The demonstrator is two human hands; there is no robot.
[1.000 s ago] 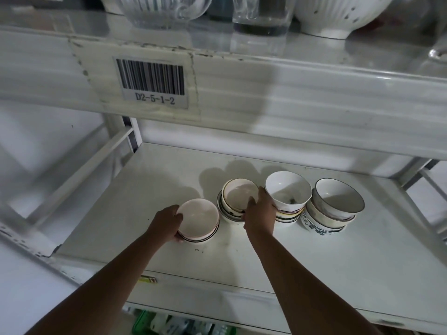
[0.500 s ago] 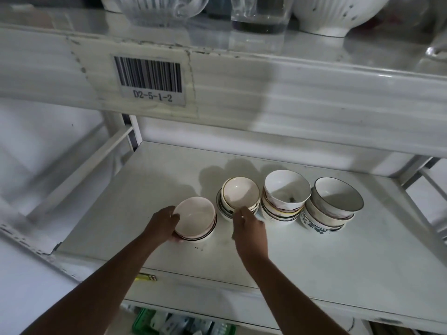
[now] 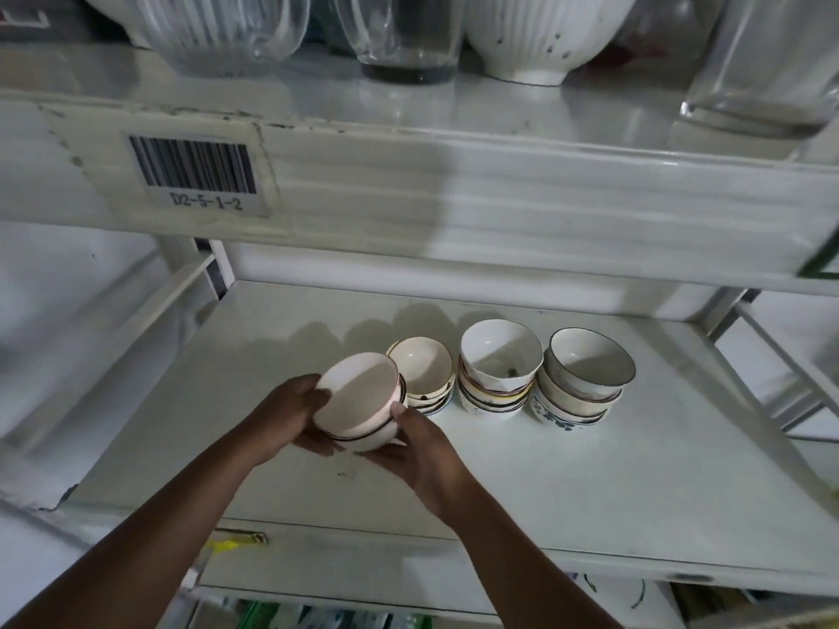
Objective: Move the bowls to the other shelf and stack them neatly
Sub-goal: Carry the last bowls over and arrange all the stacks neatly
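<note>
A small stack of white bowls with dark rims (image 3: 361,399) is tilted and lifted just above the white shelf (image 3: 590,483). My left hand (image 3: 290,413) cups its left side and my right hand (image 3: 415,447) cups it from below on the right. Behind it, three more bowl stacks stand in a row on the shelf: a low cream stack (image 3: 424,374), a taller white stack (image 3: 497,372), and a stack topped by a grey-rimmed bowl (image 3: 583,374).
The upper shelf (image 3: 454,183) hangs over the row, with a barcode label (image 3: 195,174) on its front edge. On it stand glass jugs (image 3: 218,25), a glass (image 3: 404,34) and a ribbed white bowl (image 3: 540,34). Shelf braces run at both sides.
My right hand left the second stack and came under the leftmost one. Both hands now hold that stack, which has risen off the shelf and tilted.
</note>
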